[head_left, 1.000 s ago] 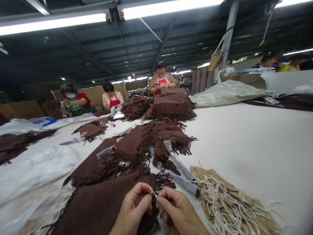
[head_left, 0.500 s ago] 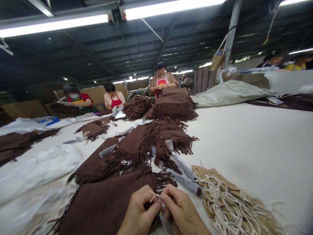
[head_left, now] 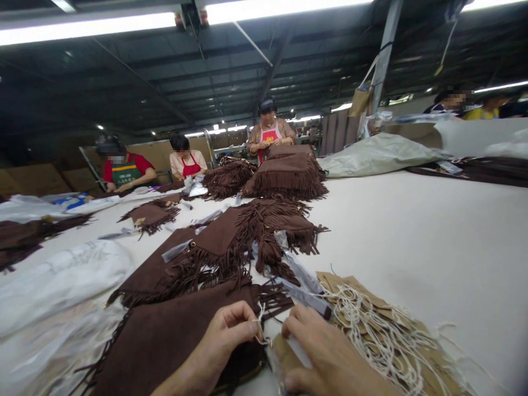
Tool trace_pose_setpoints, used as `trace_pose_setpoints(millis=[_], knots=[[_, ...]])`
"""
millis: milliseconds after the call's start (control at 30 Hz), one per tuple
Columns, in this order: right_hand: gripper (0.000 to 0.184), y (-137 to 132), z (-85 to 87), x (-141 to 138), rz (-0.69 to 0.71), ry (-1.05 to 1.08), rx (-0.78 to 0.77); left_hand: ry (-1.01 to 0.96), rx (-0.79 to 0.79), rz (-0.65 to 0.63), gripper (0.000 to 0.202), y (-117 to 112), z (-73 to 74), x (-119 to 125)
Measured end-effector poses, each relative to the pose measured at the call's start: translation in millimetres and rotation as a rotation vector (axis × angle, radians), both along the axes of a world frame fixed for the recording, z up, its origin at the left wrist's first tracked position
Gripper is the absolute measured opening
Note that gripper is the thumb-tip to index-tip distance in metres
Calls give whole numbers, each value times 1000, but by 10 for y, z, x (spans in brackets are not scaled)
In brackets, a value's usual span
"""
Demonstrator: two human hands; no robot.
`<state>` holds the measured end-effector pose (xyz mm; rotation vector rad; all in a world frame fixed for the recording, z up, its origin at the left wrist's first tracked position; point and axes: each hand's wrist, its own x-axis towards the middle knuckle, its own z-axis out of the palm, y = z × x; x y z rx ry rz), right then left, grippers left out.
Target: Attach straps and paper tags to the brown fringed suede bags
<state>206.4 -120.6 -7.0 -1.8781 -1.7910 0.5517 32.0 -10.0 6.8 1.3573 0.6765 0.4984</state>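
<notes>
My left hand [head_left: 225,333] is closed in a pinch on a white string [head_left: 260,322] above the front brown fringed suede bag [head_left: 173,335]. The string runs down to the bag's right edge, beside a brown paper tag [head_left: 285,355]. My right hand [head_left: 319,349] is over that tag, with thumb and fingers apart. A firm hold on the tag does not show. Clear plastic partly covers the area under my right hand. To its right lies a pile of brown paper tags [head_left: 350,308] with tangled white strings.
More fringed bags [head_left: 223,236] lie ahead, with a taller stack [head_left: 284,173] behind them. Clear plastic bags [head_left: 78,269] cover the left side of the white table [head_left: 412,236]. Several co-workers, including a person in a red apron [head_left: 270,135], are across the table. A grey sheet [head_left: 379,154] lies at the back right.
My hands, together at the string before, are now apart. My right hand has moved right and opened, uncovering the paper tag. The left keeps its pinch. The whole view has shifted slightly.
</notes>
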Motion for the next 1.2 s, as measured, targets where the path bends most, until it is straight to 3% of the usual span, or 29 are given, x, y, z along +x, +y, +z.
trace_pose_setpoints(millis=[167, 367, 500, 633, 733, 933, 1033, 1200], knots=[[36, 54, -2, -143, -74, -96, -148, -108, -107, -73, 25, 54, -84, -31], [48, 47, 29, -194, -34, -137, -239, -137, -198, -71, 26, 70, -116, -58], [33, 9, 31, -176, -111, -146, -268, -140, -213, -81, 28, 71, -114, -61], [13, 8, -36, -83, -156, -132, -47, -156, -200, -82, 29, 102, -134, -76], [16, 42, -78, -16, -121, -200, 192, -139, -152, -99, 27, 101, -140, -86], [18, 125, -123, -82, 20, -282, 426, -132, -78, -98, 34, 6, -189, -16], [17, 165, -152, -145, 63, -228, 504, -115, 28, -109, 42, -37, -248, 39], [15, 212, -156, -186, 8, -200, 481, -94, 122, -104, 40, -55, -423, 71]])
